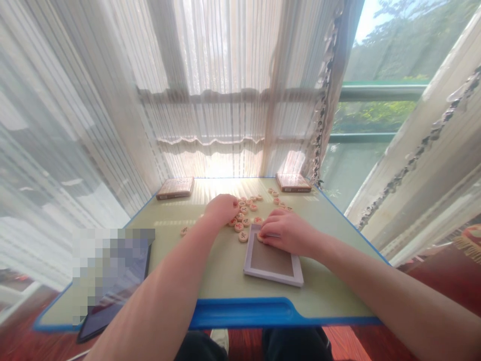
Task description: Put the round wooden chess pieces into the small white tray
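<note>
Several round wooden game discs with red and dark marks (248, 206) lie scattered on the far middle of a green table (188, 260). My left hand (222, 208) is curled over the left side of the pile, fingers closed on discs I cannot single out. My right hand (286, 231) rests on the far end of a shallow white-rimmed box tray (273, 261), fingers pinched at a disc (260, 236) on the tray's corner. One disc (184, 230) lies apart to the left.
Two flat wooden box halves stand at the back: one left (175, 188), one right (293, 182). A dark tablet (112, 296) lies at the front left. The table has a blue rim (244, 313). Sheer curtains (210, 100) hang close behind.
</note>
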Tool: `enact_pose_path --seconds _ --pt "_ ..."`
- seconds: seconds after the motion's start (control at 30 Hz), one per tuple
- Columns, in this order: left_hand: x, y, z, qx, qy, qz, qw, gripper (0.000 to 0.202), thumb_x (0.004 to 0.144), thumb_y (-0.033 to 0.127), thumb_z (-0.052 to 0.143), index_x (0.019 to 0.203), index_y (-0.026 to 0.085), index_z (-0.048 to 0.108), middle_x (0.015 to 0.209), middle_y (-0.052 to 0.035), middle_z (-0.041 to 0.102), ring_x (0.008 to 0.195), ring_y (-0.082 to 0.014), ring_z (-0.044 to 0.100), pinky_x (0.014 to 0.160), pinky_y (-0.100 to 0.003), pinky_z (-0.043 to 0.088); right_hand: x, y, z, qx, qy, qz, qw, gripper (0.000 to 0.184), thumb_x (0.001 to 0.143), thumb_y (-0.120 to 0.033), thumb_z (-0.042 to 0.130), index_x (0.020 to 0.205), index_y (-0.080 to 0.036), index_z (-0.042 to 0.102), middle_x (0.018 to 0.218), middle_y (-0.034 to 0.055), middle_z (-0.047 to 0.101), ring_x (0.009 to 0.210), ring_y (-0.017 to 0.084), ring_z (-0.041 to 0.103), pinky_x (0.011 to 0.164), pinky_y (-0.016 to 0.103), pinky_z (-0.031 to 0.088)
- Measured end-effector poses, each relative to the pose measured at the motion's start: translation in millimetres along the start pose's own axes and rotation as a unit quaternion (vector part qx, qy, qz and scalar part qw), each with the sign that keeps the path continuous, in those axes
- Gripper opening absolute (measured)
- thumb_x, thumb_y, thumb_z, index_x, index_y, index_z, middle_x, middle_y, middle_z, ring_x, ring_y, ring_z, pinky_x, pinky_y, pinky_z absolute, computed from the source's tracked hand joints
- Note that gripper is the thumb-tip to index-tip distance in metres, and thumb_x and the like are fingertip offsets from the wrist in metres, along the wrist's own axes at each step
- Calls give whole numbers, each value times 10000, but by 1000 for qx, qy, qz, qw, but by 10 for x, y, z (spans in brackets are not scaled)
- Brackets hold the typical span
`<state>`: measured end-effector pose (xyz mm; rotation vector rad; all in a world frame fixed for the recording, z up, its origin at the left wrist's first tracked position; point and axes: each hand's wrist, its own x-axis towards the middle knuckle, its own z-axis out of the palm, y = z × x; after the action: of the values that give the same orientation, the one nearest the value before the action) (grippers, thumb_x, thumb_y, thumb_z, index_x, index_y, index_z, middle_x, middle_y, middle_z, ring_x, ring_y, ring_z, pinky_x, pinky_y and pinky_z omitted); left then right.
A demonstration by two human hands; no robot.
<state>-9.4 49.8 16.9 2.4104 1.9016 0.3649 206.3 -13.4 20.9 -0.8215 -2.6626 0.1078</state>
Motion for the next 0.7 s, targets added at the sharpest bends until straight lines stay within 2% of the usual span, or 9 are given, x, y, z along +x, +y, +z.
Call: enact_pose_path --seconds 0.17,0.27,0.43,0.57,0.7 --pt "-17 5 -5 -5 28 -4 1000 301 830 358 452 804 197 705 790 -60 688 749 -190 613 665 -272 453 -11 29 7 16 5 -4 1000 124 812 -271 584 830 -232 701 838 29 688 840 166 555 762 284 430" --pt "-10 -5 -10 -29 30 -12 999 284 840 334 457 862 198 706 842 -59 696 788 -188 615 691 -266 455 -16 66 24 12 8 -8 1000 148 824 -287 567 824 -225 701 834 42 681 834 170 561 755 288 433" --pt "4 -27 -17 -63 30 -40 997 245 810 255 490 894 195 712 891 -52 703 825 -178 618 730 -255 458 -18 119 36 -15 22 50 998 179 831 -307 548 853 -216 700 887 56 665 854 184 567 774 305 434" --pt "0 -28 -36 -42 29 -65 997 252 801 228 478 864 196 720 855 -60 702 801 -189 619 706 -272 461 -31 141 50 -25 10 71 997 159 796 -305 578 868 -237 703 932 53 641 841 181 581 748 298 444" --pt "-35 -9 -97 11 31 -100 994 242 792 196 496 919 200 701 928 -78 691 853 -212 612 717 -292 461 -40 153 67 14 10 60 998 162 804 -278 567 889 -240 699 995 59 630 849 171 597 747 280 459"
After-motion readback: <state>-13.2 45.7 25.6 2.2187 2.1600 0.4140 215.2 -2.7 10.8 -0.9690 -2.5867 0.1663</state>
